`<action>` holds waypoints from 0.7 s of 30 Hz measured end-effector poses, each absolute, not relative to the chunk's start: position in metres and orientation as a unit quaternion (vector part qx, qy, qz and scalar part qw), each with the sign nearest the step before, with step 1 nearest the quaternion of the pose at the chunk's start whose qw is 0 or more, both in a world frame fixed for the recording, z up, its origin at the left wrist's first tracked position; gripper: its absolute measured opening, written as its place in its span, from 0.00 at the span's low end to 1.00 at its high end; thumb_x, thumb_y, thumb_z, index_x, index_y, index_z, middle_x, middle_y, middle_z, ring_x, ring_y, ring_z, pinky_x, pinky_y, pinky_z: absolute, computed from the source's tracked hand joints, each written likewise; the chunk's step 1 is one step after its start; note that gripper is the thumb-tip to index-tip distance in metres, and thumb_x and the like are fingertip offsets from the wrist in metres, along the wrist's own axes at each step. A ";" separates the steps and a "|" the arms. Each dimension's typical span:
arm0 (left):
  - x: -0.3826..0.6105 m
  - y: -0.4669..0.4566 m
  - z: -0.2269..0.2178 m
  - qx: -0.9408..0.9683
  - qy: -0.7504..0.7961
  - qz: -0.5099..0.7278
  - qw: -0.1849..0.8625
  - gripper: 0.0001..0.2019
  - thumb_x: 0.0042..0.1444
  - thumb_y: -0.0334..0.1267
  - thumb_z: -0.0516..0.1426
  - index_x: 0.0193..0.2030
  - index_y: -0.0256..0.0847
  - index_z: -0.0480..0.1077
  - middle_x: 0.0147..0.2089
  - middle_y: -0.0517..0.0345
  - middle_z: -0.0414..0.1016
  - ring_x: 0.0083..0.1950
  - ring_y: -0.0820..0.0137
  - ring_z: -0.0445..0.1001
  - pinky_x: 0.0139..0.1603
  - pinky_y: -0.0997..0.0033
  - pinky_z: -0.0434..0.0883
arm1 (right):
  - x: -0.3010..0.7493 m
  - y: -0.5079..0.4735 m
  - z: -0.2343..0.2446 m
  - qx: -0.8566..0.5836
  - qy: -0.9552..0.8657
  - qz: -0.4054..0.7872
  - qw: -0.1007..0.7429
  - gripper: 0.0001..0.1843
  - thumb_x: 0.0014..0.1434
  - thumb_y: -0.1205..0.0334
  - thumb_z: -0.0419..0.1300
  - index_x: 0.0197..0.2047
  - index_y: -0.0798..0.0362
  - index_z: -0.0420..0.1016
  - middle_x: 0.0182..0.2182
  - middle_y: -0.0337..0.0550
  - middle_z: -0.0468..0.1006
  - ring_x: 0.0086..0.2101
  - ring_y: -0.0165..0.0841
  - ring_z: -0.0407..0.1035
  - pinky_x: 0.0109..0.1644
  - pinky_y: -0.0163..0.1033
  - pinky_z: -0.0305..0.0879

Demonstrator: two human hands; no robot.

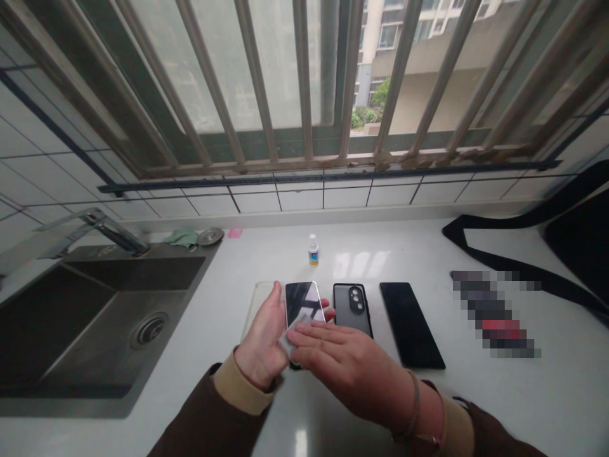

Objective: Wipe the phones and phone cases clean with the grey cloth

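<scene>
My left hand [261, 339] grips a phone [302, 301] with a white rim by its left edge, screen up, just above the counter. My right hand [340, 362] lies flat across the phone's lower half, fingers together, pressing a small pale wipe [291, 335] onto the screen. A clear phone case [257, 298] lies under my left hand. To the right lie a dark phone case [353, 308] with a camera cut-out and a black phone [412, 324], screen up. A small white dropper bottle [313, 249] stands behind them.
A steel sink [95, 317] with a tap [102, 230] fills the left side of the white counter [547, 393]. A green cloth [183, 238] and drain stopper [210, 236] sit by it. Black straps [504, 257] and a blurred-out object [495, 314] lie right. A barred window [304, 82] is behind.
</scene>
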State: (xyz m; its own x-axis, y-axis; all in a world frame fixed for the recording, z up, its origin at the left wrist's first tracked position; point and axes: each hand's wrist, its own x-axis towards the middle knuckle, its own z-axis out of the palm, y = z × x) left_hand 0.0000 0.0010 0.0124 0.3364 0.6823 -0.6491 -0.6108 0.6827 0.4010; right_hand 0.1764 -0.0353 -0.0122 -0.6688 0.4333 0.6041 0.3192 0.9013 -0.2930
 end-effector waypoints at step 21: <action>0.031 -0.023 0.011 0.109 0.302 0.448 0.834 0.20 0.78 0.44 0.52 0.60 0.36 0.80 0.59 0.43 0.84 0.62 0.57 0.81 0.66 0.58 0.75 | 0.191 -0.011 -0.018 -0.364 -0.818 0.065 0.440 0.17 0.76 0.73 0.52 0.61 0.55 0.77 0.62 0.53 0.82 0.65 0.42 0.76 0.74 0.57 0.69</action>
